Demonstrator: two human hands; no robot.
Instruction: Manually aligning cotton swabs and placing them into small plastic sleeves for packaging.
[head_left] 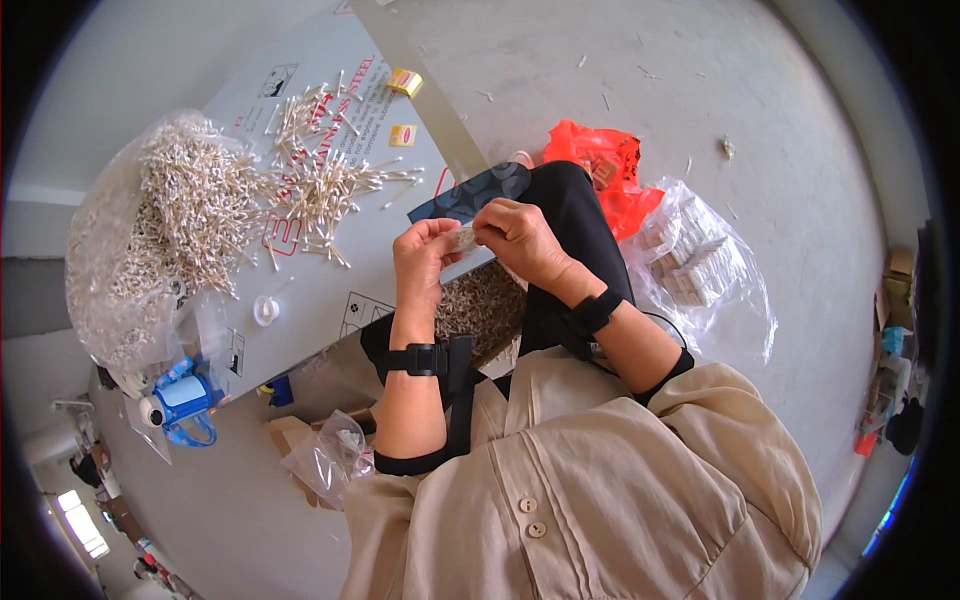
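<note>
My left hand point(420, 255) and my right hand point(522, 238) meet above my lap at the table's edge. Both pinch a small whitish packet point(464, 238) between thumb and fingers; its contents are too small to make out. Just beyond the hands lies a dark blue see-through sheet point(455, 202). Below them sits a mass of brownish-white cotton swabs point(478, 305), partly hidden by my forearms. Loose cotton swabs point(330, 190) are spread on the table to the left, beside a large plastic bag full of cotton swabs point(190, 200).
On the grey printed tabletop point(330, 290) are two small yellow boxes point(403, 136) and a small white round container point(266, 310). A blue bottle point(182, 397) stands at its left corner. To my right are a red plastic bag point(630, 205) and a see-through bag of white packs point(700, 265).
</note>
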